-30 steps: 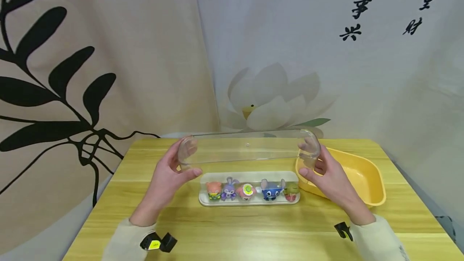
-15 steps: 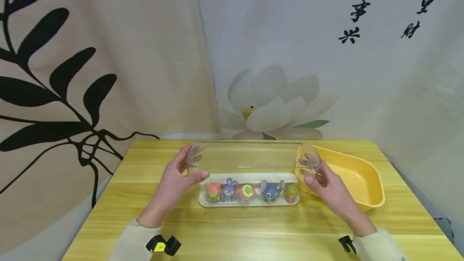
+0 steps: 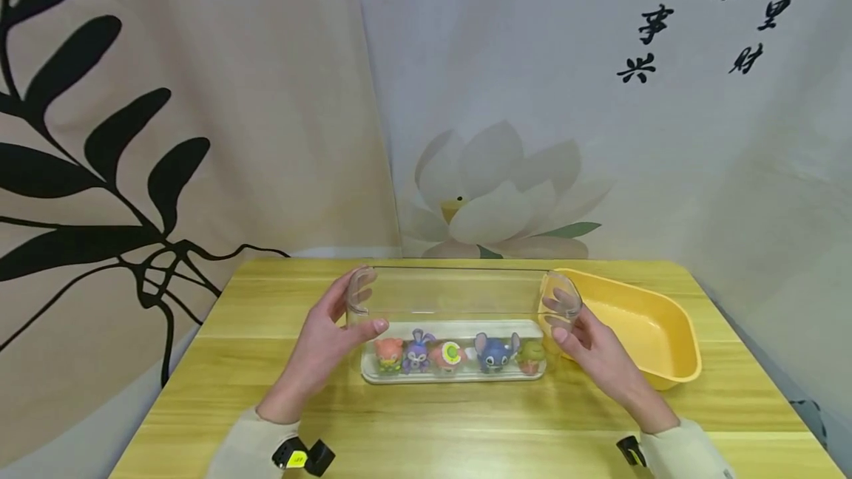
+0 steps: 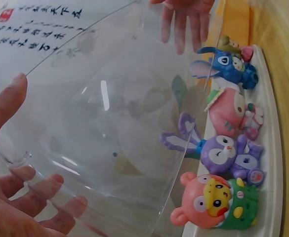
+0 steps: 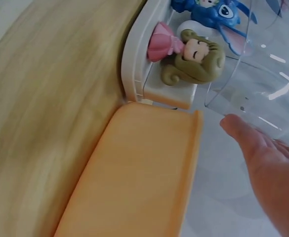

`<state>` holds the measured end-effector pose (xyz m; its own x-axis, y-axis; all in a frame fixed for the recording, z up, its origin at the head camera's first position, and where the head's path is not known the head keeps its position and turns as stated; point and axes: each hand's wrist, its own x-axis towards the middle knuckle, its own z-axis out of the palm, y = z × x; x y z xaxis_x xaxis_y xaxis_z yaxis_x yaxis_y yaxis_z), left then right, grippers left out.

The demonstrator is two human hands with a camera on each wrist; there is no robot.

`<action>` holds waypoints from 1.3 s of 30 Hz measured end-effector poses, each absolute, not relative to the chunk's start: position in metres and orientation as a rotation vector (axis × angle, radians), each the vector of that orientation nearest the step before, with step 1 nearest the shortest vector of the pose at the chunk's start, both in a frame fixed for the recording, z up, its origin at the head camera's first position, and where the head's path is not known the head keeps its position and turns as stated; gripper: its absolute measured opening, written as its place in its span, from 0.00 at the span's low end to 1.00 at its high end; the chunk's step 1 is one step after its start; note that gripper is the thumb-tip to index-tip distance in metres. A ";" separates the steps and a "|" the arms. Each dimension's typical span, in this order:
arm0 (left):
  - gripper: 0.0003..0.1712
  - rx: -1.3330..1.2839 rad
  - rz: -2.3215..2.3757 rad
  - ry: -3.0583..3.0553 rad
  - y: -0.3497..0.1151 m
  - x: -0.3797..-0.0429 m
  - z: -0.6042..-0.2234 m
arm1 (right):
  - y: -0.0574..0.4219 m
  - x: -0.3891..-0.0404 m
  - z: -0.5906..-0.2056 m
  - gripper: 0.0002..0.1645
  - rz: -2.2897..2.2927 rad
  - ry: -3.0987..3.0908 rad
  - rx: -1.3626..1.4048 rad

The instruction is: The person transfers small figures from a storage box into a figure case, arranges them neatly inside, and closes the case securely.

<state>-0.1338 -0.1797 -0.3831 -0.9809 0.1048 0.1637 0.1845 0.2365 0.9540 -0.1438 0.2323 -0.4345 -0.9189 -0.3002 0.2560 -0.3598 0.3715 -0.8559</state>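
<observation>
My left hand (image 3: 326, 342) and right hand (image 3: 595, 353) hold the two ends of a long clear plastic cover (image 3: 459, 290), thumbs at the near side and fingers seen through the plastic. The cover hangs above a white tray (image 3: 452, 380) bearing several figurines. In the left wrist view these include a pink-hooded yellow figure (image 4: 213, 202), a purple rabbit (image 4: 223, 153), a pink figure (image 4: 226, 113) and a blue big-eared figure (image 4: 235, 69). At the tray's right end, a doll with olive hair and a pink dress (image 5: 198, 59) shows in the right wrist view.
A yellow plastic basin (image 3: 665, 335) stands on the wooden table (image 3: 466, 427), right beside the tray's right end and partly behind the right hand. A printed curtain (image 3: 506, 94) hangs behind the table's back edge.
Both hands have lowered the clear cover and brought it nearer the tray; its lower part now overlaps the figurines in the head view. The tray and basin stay put.
</observation>
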 end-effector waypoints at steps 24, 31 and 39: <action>0.47 -0.259 -1.917 -2.417 -0.180 -0.139 -0.405 | 0.231 -0.154 -0.449 0.39 1.763 -2.522 0.635; 0.50 -0.268 -1.994 -2.394 -0.185 -0.145 -0.418 | 0.230 -0.154 -0.449 0.39 1.686 -2.570 0.559; 0.46 -0.325 -2.034 -2.426 -0.190 -0.155 -0.438 | 0.233 -0.157 -0.448 0.51 1.627 -2.626 0.510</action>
<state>-0.1551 -0.1898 -0.4381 -0.9783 0.1820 0.0987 0.1289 0.1625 0.9782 -0.1572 0.2325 -0.4476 -0.9470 -0.2673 0.1783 -0.2787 0.4070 -0.8699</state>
